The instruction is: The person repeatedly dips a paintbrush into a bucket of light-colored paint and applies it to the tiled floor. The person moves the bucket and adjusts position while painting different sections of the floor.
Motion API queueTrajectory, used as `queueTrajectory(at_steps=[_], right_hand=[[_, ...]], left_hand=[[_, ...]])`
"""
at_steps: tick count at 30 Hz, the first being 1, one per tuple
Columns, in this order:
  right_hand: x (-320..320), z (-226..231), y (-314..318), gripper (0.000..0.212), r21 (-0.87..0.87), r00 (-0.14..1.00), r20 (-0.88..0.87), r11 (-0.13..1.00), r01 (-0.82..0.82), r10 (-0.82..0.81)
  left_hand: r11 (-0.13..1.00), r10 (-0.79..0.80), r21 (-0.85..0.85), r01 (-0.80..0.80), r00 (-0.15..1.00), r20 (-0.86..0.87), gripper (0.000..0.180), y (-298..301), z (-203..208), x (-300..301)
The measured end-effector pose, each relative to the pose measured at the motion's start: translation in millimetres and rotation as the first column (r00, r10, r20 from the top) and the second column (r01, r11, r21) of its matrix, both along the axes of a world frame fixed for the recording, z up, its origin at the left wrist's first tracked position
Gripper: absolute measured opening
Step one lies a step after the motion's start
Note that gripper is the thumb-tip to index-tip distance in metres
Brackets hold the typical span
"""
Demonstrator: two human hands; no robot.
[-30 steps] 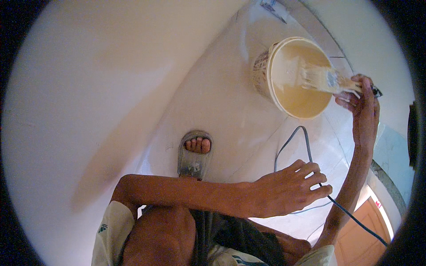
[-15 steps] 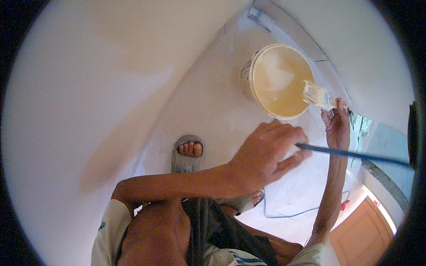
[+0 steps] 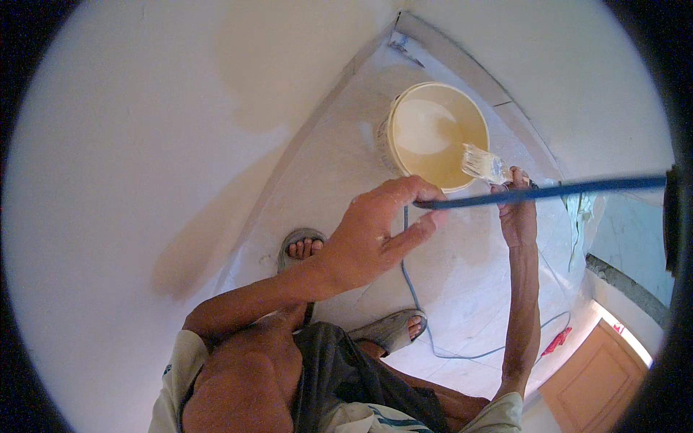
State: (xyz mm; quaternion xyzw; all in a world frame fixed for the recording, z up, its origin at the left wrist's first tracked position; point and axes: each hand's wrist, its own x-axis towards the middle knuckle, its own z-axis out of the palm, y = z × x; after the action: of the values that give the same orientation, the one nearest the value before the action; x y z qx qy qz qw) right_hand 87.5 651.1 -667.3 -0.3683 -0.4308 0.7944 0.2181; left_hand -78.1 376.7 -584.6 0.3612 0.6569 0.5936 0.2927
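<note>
On the floor (image 3: 339, 169), at the far side, stands a cream bucket (image 3: 469, 115); nearer, the left grip (image 3: 375, 231) pinches a blue cable (image 3: 592, 187). At the bucket's near right side, the right grip (image 3: 517, 213) clasps a paintbrush (image 3: 488, 165) pointing left.

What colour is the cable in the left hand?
The cable is blue, best seen in the head view.

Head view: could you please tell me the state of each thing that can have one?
Bucket: uncovered, upright on the floor.
Paintbrush: held in the right hand, bristles coated pale.
Blue cable: held in the left hand, partly raised, partly lying on the floor.
Sandals: worn.
Door: open or shut, cannot tell.
</note>
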Motion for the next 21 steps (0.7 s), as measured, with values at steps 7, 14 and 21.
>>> queueTrajectory(at_steps=[7, 14, 21], right_hand=[[3, -13, -5, 0.024, -0.1, 0.999, -0.034, 0.995, 0.027, -0.031], [23, -14, -3, 0.025, -0.106, 0.985, -0.171, 0.994, -0.003, -0.015], [14, 17, 11, 0.031, 0.404, 0.991, -0.131, 0.915, 0.015, 0.041]], left_hand=[[0.97, -0.242, 0.019, 0.242, 0.97, -0.002, 0.023, -6, -10, 25], [0.965, -0.229, 0.112, 0.237, 0.97, -0.081, 0.018, -8, -14, 35], [0.952, -0.296, 0.062, 0.299, 0.954, -0.044, 0.02, -21, -26, 37]])
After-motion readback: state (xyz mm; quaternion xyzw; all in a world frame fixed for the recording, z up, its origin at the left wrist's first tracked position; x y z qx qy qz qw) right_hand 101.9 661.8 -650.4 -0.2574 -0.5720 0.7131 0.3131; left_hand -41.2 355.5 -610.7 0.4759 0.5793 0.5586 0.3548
